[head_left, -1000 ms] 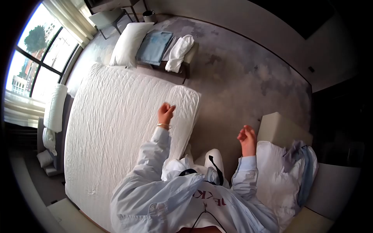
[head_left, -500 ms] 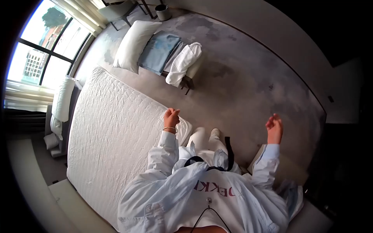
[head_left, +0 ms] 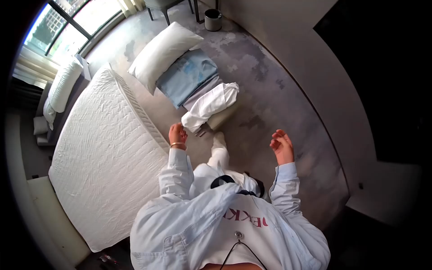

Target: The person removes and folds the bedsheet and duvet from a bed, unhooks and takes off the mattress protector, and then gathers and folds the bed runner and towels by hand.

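Note:
My left hand point(head_left: 177, 134) is raised in front of me with its fingers curled in and nothing visible in them. In the picture it lies close to the near end of a bundled white cloth point(head_left: 210, 106), but I see no grip on it. My right hand point(head_left: 282, 143) hangs in the air over the carpet, its fingers loosely bent and apart, holding nothing. The white cloth rests on a low bench point(head_left: 223, 116), beside folded blue fabric point(head_left: 189, 77) and a white pillow point(head_left: 164, 51).
A bed with a white quilted mattress cover point(head_left: 105, 157) runs along my left. White pillows point(head_left: 65, 84) lie beyond it near the window point(head_left: 67, 27). Ahead are a grey chair point(head_left: 163, 3) and a small bin point(head_left: 213, 20). A wall point(head_left: 310, 76) curves along the right.
I have stepped forward, so the bench and its linens are nearer. The bed has shifted left in view. Both hands stay raised, the right one now nearer my middle.

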Action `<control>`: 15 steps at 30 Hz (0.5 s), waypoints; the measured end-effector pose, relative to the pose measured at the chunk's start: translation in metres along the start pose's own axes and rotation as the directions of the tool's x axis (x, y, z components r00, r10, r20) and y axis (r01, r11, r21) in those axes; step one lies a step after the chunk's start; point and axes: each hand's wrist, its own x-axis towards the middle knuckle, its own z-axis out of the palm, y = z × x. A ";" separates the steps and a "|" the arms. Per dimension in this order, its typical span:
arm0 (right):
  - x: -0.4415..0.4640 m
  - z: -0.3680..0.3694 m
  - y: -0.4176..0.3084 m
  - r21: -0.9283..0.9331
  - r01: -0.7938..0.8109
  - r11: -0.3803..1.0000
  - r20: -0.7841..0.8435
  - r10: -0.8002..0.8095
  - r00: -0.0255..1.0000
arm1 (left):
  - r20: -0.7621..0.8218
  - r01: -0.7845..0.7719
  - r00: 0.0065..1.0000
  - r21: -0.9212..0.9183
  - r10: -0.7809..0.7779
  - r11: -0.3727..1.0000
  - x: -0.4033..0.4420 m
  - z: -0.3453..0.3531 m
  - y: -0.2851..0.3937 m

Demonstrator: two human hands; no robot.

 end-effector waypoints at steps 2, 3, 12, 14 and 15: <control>0.035 0.003 -0.019 0.004 -0.035 0.999 0.020 0.035 0.999 | 0.027 0.022 0.999 -0.013 -0.022 1.000 0.022 0.044 -0.001; 0.058 0.006 -0.032 -0.011 -0.051 0.999 0.018 0.051 0.999 | 0.075 0.021 0.997 -0.005 -0.021 1.000 0.033 0.066 0.003; 0.262 0.033 -0.103 -0.090 -0.128 0.988 0.068 0.134 0.989 | -0.194 -0.081 0.978 -0.008 0.078 0.997 0.103 0.125 0.009; 0.326 0.034 -0.102 -0.175 -0.206 0.963 0.120 0.229 0.966 | -0.281 -0.139 0.953 -0.063 0.116 0.988 0.107 0.137 -0.005; 0.361 0.034 -0.097 -0.227 -0.256 0.940 0.142 0.292 0.946 | -0.321 -0.155 0.940 -0.094 0.117 0.983 0.107 0.141 -0.020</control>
